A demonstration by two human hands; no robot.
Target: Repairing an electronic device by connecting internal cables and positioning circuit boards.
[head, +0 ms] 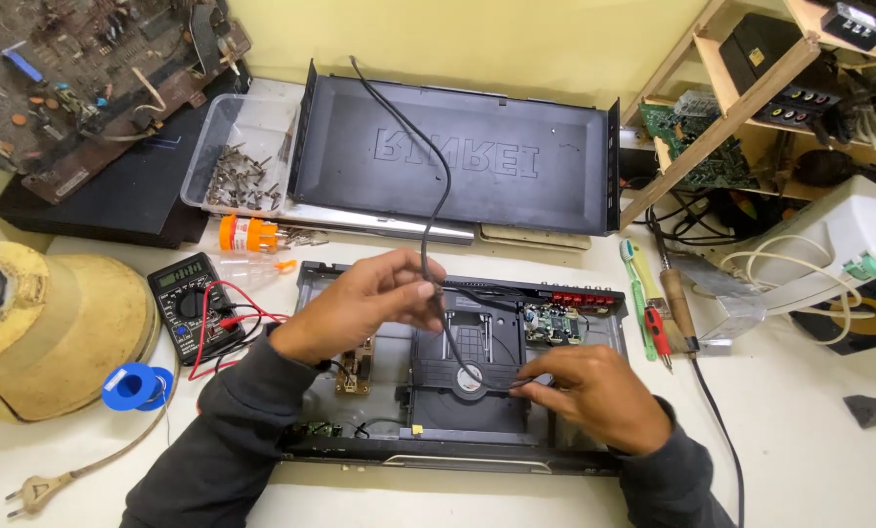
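An opened disc player chassis (594,328) lies on the white bench in front of me, its black disc tray (457,391) in the middle and a small green circuit board (553,323) at the right. My left hand (364,303) pinches a black cable (436,210) above the tray. That cable runs up over the removed black cover (457,156) behind the chassis. My right hand (594,391) grips the same cable lower down, near the tray's hub.
A black multimeter (188,303) with red leads and a blue tape roll (134,386) lie left. A clear screw tray (242,156), an orange-handled driver (247,235), a soldering iron (677,303) and a green toothbrush (636,288) surround the chassis. Wooden shelves (741,108) stand at right.
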